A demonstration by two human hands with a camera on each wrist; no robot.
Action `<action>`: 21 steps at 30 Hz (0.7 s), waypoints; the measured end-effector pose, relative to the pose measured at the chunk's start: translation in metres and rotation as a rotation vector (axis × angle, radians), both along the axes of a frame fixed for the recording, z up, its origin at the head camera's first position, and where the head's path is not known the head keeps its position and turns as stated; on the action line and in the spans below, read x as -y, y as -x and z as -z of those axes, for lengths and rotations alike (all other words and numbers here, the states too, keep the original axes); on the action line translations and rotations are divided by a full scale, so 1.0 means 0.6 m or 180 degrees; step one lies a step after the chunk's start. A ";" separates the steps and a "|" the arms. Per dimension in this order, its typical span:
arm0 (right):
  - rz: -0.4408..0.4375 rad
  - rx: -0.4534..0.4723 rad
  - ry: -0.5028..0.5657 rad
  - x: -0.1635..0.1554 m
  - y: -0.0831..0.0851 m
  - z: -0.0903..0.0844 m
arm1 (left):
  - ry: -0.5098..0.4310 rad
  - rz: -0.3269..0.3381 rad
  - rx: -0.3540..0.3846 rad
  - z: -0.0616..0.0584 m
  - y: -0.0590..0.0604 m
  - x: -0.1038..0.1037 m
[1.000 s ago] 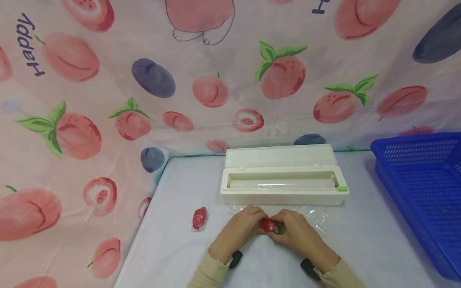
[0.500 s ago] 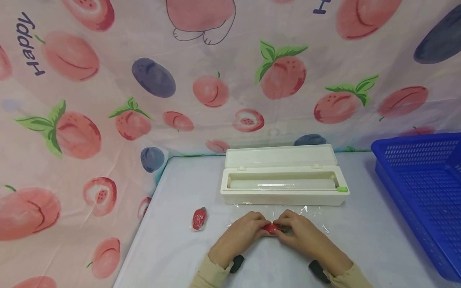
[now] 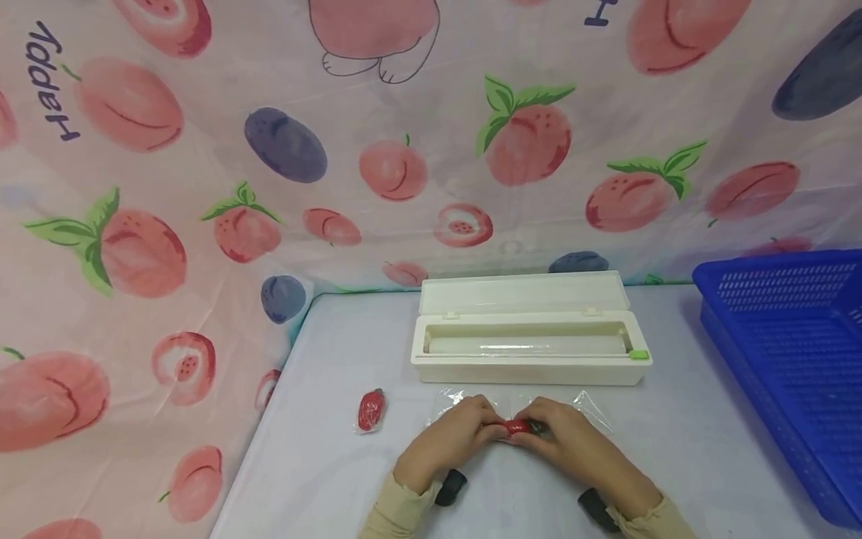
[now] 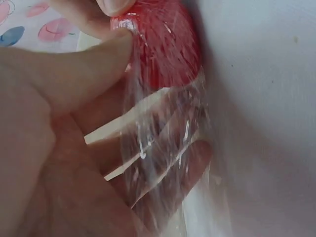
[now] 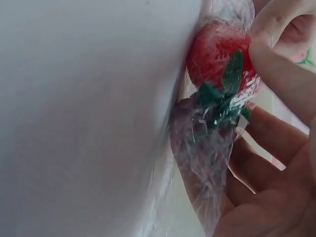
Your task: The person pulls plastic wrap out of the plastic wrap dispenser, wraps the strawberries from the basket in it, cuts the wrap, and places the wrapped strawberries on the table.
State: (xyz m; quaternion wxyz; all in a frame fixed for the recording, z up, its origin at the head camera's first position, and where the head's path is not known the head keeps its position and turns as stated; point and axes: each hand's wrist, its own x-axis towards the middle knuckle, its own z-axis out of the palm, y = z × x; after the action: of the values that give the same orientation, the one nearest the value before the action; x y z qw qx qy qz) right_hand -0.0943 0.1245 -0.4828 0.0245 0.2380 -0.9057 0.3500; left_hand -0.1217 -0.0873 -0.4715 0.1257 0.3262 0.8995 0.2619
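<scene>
On the pale grey worktop (image 3: pixel 323 464), both hands, left (image 3: pixel 450 438) and right (image 3: pixel 572 442), pinch the small red plastic strawberry (image 3: pixel 517 427) in thin clear cling film (image 3: pixel 592 408); pulling the film taut should avoid wrinkles.

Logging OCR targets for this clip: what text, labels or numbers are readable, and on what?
"Happy", dark blue, upside down and turned: on the fruit-print curtain, upper left at.
A cut-off dark blue fragment at the curtain's top edge: only an "H"-like letter shows, the rest is out of frame.
White film dispenser box, blue basket, wrapped strawberry: no readable text.
Wrist views: none.
</scene>
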 end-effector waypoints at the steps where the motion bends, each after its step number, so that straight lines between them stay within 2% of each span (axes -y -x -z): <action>1: 0.0009 -0.0006 0.0000 0.000 0.000 0.001 | 0.0019 -0.0016 -0.0036 -0.001 -0.001 0.000; 5: 0.0056 0.0032 -0.0036 0.002 0.002 0.004 | 0.0112 -0.0086 -0.0408 -0.003 -0.003 -0.003; 9: 0.0068 0.0059 -0.0045 0.002 0.003 0.005 | 0.0044 -0.0132 -0.0735 -0.004 -0.004 -0.008; 15: 0.0294 0.0204 -0.0037 0.005 0.004 0.001 | -0.0263 0.0024 -0.0681 -0.002 -0.002 -0.016; 18: 0.0429 0.0196 -0.0081 0.007 0.003 -0.002 | -0.0316 -0.0024 -0.0588 0.003 -0.003 -0.018; 21: 0.0502 0.0064 -0.0161 0.008 0.000 -0.003 | -0.0262 -0.0082 -0.0490 0.008 -0.004 -0.022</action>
State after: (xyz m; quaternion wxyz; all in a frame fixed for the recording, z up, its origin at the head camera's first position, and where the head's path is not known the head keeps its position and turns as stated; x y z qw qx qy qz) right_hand -0.0945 0.1196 -0.4809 0.0369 0.1630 -0.9304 0.3264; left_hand -0.1191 -0.0742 -0.4763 0.0393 0.3388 0.8991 0.2744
